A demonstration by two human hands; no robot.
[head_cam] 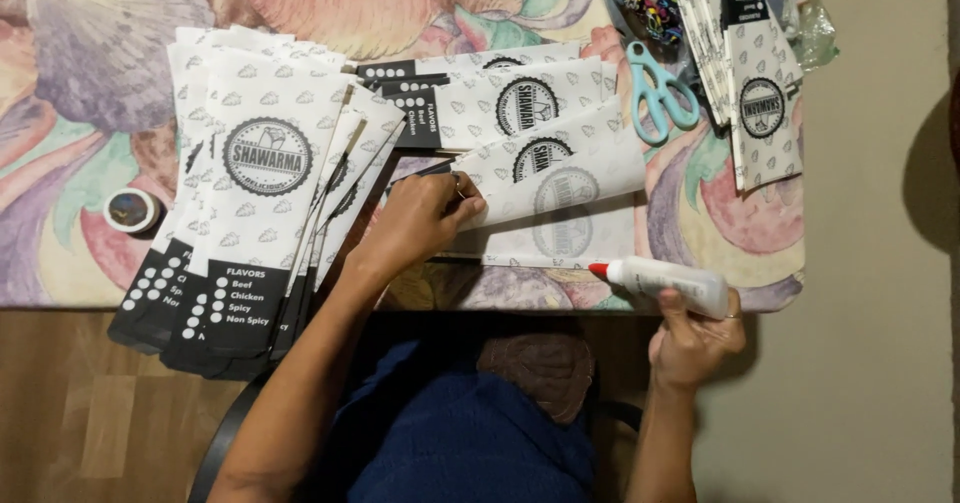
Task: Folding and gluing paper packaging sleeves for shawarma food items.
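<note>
Your forearms and dark blue lap fill the bottom of the view, and your elbows are cut off by the lower edge. The flat table under a glossy cloth with large pastel flower shapes point(90, 73) runs out of view at the top and left; beyond its right edge lies a plain beige floor, and below it, to your left, a strip of wood-grain floor.

Well to the left of your left hand, a big fanned stack of white paper sleeves with black printed ends point(250, 213) hangs over the near table edge. Your left hand point(425, 218) presses down on the edge of a folded white paper sheet with a round dark emblem point(560, 198), fingers bent and closed against the paper; the paper's underside and its fold are hard to make out. More printed sleeves point(500, 98) lie just beyond that hand, partly under the sheet.

Your right hand point(695, 338) hovers just off the table's near edge, fingers wrapped tight around a white plastic glue bottle with a red tip point(665, 281), the tip pointing left toward the sheet but apart from it.

Farther off, a second pile of sleeves point(755, 83) is cut by the top edge. Pale blue-handled scissors point(655, 93) lie between both piles. A small round tape roll point(131, 210) sits far left.
</note>
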